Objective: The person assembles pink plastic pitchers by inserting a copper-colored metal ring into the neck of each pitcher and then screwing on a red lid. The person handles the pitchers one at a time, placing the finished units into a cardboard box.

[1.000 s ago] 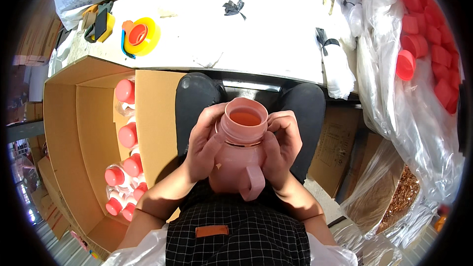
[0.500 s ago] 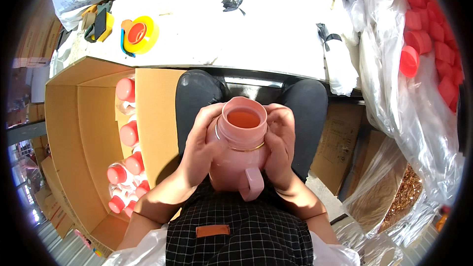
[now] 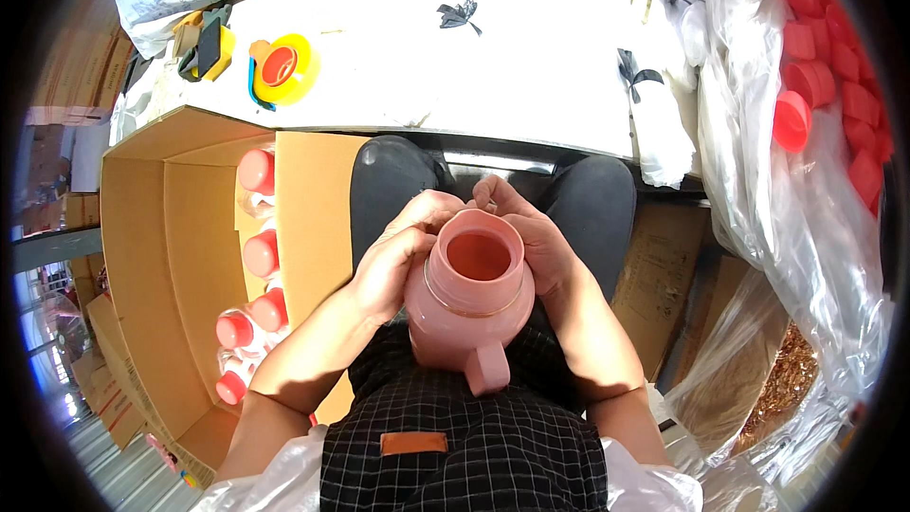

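A pink jug rests on my lap, tilted so that its open mouth faces up and its handle points toward me. A thin metal band circles its neck. My left hand lies closed against the jug's left side, its fingers curling around behind the neck. My right hand is against the right side, with its fingertips bent together at the far rim. Whether the fingertips also pinch something small behind the rim is hidden. A black checked apron covers my lap under the jug.
On my left, an open cardboard box holds several bottles with pink caps. The white table ahead bears a yellow tape roll and a white wrapped bundle. At right, a clear plastic bag holds red caps.
My hands have slid from the jug's sides toward the far side of its neck, the right fingertips now at the rim. The view has shifted slightly, and the jug has turned a little.
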Demonstrator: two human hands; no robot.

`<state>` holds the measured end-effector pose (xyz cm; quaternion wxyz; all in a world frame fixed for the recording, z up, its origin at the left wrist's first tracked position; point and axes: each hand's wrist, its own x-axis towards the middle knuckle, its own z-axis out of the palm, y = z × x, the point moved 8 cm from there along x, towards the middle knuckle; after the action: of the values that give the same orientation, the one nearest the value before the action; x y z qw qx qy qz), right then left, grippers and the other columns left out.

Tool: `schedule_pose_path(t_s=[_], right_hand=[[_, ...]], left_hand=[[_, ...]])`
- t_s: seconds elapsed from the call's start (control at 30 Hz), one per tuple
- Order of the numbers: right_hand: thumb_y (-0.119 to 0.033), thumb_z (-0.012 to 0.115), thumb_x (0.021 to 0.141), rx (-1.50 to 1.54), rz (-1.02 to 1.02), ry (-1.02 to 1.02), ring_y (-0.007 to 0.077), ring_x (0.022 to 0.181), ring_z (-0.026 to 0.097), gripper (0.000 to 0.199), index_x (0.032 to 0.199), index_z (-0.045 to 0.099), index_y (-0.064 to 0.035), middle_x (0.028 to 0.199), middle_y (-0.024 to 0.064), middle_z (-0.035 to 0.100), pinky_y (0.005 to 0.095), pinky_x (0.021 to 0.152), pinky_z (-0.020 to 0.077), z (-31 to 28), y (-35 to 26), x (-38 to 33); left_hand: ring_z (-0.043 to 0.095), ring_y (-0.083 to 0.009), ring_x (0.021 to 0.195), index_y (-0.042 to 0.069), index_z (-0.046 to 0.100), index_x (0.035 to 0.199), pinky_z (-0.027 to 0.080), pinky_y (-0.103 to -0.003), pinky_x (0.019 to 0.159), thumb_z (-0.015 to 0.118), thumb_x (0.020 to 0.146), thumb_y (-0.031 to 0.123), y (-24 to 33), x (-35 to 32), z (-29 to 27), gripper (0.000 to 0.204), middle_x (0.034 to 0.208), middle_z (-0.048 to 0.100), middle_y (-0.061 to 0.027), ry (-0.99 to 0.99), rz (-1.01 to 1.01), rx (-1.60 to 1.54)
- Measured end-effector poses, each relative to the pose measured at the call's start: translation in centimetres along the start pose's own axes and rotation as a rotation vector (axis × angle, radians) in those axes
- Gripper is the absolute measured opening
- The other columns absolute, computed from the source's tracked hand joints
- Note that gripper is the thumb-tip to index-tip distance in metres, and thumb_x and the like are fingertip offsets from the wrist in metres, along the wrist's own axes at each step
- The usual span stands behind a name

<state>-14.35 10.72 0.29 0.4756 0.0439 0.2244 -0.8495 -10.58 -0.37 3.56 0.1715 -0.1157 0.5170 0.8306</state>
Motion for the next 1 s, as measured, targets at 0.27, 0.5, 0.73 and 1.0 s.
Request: schedule_pose_path(t_s=[0.27, 0.5, 0.73, 1.0], right_hand=[[-0.005, 0.058, 0.096, -0.414, -0.35, 0.449, 0.0194, 0.099, 0.065, 0.024, 0.119, 0.057, -0.0034, 0.113, 0.0144, 0.064, 0.0314, 0.086, 0.0556, -2.1, -4.3, -2.2], [-0.018, 0.094, 0.066, -0.969, -0.923, 0.33, 0.0238, 0.116, 0.062, 0.069, 0.123, 0.059, -0.0043, 0.128, 0.0139, 0.061, 0.037, 0.097, 0.0501, 7.9, -11.3, -11.6], [-0.016, 0.074, 0.087, -1.502, -1.439, -0.213, 0.0362, 0.108, 0.064, 0.025, 0.109, 0.065, -0.0096, 0.12, 0.0166, 0.064, 0.0464, 0.098, 0.0496, 13.3, -3.4, -16.3], [-0.024, 0.078, 0.085, -1.445, -1.58, -0.317, 0.0337, 0.1, 0.069, 0.028, 0.107, 0.069, -0.0102, 0.112, 0.0175, 0.067, 0.044, 0.082, 0.0583, 13.2, -2.5, -16.9]], left_hand=[[0.059, -0.0152, 0.106, 0.002, 0.056, 0.122, 0.045, -0.028, 0.096, 0.05, 0.095, 0.014, -0.2, 1.5, 0.4, 0.03, 0.115, 0.062, -0.0075, 0.068, 0.026, -0.011], [0.061, -0.0202, 0.096, 0.003, 0.061, 0.124, 0.046, -0.032, 0.087, 0.05, 0.103, 0.041, -1.2, -1.7, -3.9, 0.045, 0.111, 0.064, -0.0093, 0.71, 0.264, 0.23], [0.064, -0.0225, 0.106, 0.002, 0.058, 0.122, 0.052, -0.035, 0.09, 0.055, 0.102, 0.029, -5.2, -1.9, 2.8, 0.034, 0.116, 0.066, -0.0098, 0.118, 0.007, 0.13], [0.062, -0.0255, 0.114, 0.002, 0.057, 0.129, 0.051, -0.038, 0.097, 0.056, 0.101, 0.033, -5.5, -2.8, 3.4, 0.042, 0.125, 0.064, -0.0138, 0.147, -0.037, 0.188]])
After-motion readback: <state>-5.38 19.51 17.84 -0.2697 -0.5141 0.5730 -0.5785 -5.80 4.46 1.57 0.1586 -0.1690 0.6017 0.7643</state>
